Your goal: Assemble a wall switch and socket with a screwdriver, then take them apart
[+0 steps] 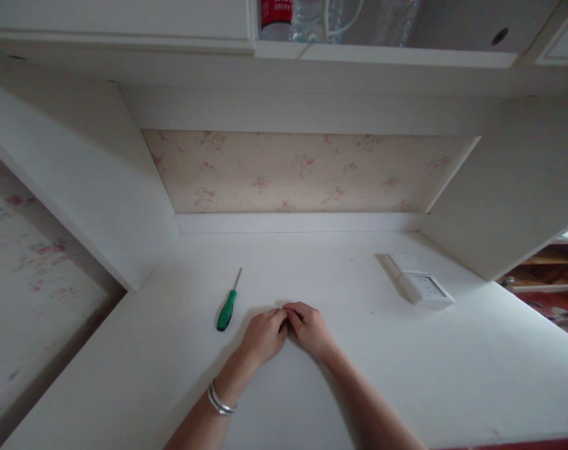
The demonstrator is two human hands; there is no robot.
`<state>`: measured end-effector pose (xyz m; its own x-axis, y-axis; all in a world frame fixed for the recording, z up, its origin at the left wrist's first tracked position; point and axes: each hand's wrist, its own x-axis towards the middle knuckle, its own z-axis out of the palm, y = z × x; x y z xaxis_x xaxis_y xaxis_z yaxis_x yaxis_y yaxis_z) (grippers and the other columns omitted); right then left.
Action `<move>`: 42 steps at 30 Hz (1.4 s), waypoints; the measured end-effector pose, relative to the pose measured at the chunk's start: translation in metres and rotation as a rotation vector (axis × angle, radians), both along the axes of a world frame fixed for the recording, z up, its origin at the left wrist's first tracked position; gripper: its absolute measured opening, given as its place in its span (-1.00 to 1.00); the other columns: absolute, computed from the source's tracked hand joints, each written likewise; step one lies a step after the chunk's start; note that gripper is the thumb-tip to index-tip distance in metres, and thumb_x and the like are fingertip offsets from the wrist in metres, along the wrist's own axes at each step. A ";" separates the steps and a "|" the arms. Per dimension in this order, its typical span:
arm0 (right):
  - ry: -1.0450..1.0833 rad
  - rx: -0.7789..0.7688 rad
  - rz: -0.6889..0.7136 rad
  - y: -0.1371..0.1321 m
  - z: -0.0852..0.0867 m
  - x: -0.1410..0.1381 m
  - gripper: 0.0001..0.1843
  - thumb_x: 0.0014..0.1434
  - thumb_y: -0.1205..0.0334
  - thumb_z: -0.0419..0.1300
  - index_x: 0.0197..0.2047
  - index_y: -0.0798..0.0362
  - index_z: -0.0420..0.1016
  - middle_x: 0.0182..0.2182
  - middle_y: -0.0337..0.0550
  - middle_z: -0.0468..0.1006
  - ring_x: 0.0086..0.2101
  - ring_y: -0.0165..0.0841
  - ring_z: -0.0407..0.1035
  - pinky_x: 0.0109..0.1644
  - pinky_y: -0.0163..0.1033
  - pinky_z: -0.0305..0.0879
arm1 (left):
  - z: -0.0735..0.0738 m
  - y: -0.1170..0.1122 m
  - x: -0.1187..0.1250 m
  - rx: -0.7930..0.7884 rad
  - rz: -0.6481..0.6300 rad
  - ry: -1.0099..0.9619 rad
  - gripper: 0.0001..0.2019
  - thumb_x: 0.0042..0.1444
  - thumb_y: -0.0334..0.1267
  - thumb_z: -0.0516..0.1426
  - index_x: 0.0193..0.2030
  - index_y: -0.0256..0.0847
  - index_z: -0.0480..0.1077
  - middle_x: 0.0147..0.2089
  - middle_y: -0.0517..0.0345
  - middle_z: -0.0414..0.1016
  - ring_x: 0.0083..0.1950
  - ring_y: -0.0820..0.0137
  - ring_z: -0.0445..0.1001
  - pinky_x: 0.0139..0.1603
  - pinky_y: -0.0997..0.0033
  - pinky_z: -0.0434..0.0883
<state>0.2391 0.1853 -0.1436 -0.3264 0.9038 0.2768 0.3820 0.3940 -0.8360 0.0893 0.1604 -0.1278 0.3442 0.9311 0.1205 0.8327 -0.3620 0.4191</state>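
Note:
My left hand (pixel 264 334) and my right hand (pixel 310 328) rest together on the white desk (pixel 358 375), fingertips meeting in a pinch near the middle. Both have their fingers curled; whatever sits between them is too small or hidden to name. A silver bracelet circles my left wrist. A green-handled screwdriver (pixel 228 305) lies on the desk just left of my left hand, tip pointing away. A white wall switch plate (pixel 419 285) lies at the right, well apart from my right hand.
White side panels wall in the desk left and right, with floral wallpaper (pixel 302 172) at the back. An upper shelf holds a red-labelled bottle (pixel 277 15) and clear containers. A room floor shows at far right.

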 end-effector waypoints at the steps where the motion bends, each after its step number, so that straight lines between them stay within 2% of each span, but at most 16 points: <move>1: -0.008 0.008 -0.004 0.000 0.000 0.000 -0.70 0.24 0.27 -0.02 -0.17 0.02 0.54 -0.22 -0.15 0.57 -0.19 -0.33 0.41 -0.06 -0.27 0.26 | 0.000 0.000 0.000 0.005 -0.002 0.002 -0.83 0.17 -0.39 -0.01 -0.17 -0.18 0.37 -0.18 0.10 0.52 -0.14 0.30 0.49 -0.15 0.40 0.36; 14: -0.027 0.018 -0.002 -0.002 0.006 0.000 -0.71 0.25 0.30 -0.04 -0.23 0.04 0.52 -0.27 -0.15 0.55 -0.23 -0.35 0.40 -0.10 -0.29 0.26 | 0.000 0.000 0.000 0.024 -0.004 0.012 -0.83 0.19 -0.38 -0.01 -0.16 -0.18 0.37 -0.19 0.10 0.52 -0.17 0.30 0.50 -0.20 0.40 0.37; 30: -0.035 0.008 0.004 -0.003 0.008 0.000 -0.71 0.26 0.28 -0.05 -0.24 0.03 0.51 -0.27 -0.16 0.55 -0.24 -0.36 0.40 -0.11 -0.28 0.26 | 0.003 -0.002 0.000 0.015 0.003 0.043 -0.81 0.19 -0.37 -0.02 -0.14 -0.19 0.38 -0.18 0.09 0.52 -0.15 0.30 0.49 -0.16 0.39 0.38; 34: -0.013 -0.001 0.006 -0.004 0.003 -0.002 -0.70 0.26 0.25 -0.05 -0.24 0.04 0.52 -0.26 -0.14 0.55 -0.24 -0.34 0.39 -0.11 -0.25 0.27 | 0.003 -0.001 0.002 -0.019 0.018 0.025 -0.80 0.19 -0.37 -0.01 -0.12 -0.18 0.39 -0.18 0.09 0.52 -0.14 0.31 0.49 -0.15 0.41 0.38; 36: 0.048 -0.058 -0.007 -0.002 0.001 -0.002 -0.72 0.24 0.19 0.00 -0.25 0.05 0.53 -0.31 -0.13 0.55 -0.29 -0.33 0.40 -0.18 -0.24 0.31 | 0.006 -0.001 0.003 -0.029 0.034 -0.016 -0.81 0.19 -0.37 0.00 -0.16 -0.17 0.41 -0.20 0.11 0.52 -0.16 0.33 0.49 -0.16 0.43 0.37; 38: 0.123 -0.145 -0.033 0.000 0.008 0.004 -0.70 0.22 0.11 0.02 -0.23 0.09 0.52 -0.43 -0.14 0.52 -0.43 -0.35 0.39 -0.34 -0.25 0.34 | 0.015 -0.004 0.002 -0.002 0.065 -0.109 -0.83 0.20 -0.36 0.00 -0.23 -0.18 0.42 -0.26 0.12 0.52 -0.22 0.37 0.48 -0.20 0.46 0.37; 39: 0.163 -0.179 -0.058 0.001 0.017 0.010 -0.67 0.21 0.07 0.03 -0.20 0.11 0.51 -0.51 -0.17 0.48 -0.50 -0.36 0.36 -0.43 -0.26 0.33 | 0.022 -0.007 -0.001 0.032 0.091 -0.177 -0.83 0.21 -0.34 0.00 -0.27 -0.18 0.42 -0.29 0.13 0.51 -0.27 0.39 0.47 -0.23 0.47 0.36; 41: 0.214 -0.155 -0.113 0.000 0.048 0.031 -0.63 0.23 0.03 0.01 -0.13 0.12 0.46 -0.54 -0.20 0.43 -0.55 -0.38 0.34 -0.48 -0.27 0.32 | 0.042 -0.019 -0.011 0.143 0.173 -0.338 -0.81 0.24 -0.30 -0.02 -0.27 -0.19 0.41 -0.33 0.16 0.48 -0.35 0.45 0.43 -0.28 0.50 0.36; 42: 0.256 -0.074 -0.174 -0.002 0.068 0.046 -0.65 0.23 0.03 0.04 -0.12 0.11 0.45 -0.53 -0.21 0.42 -0.53 -0.39 0.35 -0.44 -0.26 0.33 | 0.053 -0.028 -0.019 0.213 0.233 -0.403 -0.80 0.25 -0.27 -0.02 -0.27 -0.19 0.41 -0.34 0.17 0.47 -0.38 0.47 0.41 -0.30 0.51 0.36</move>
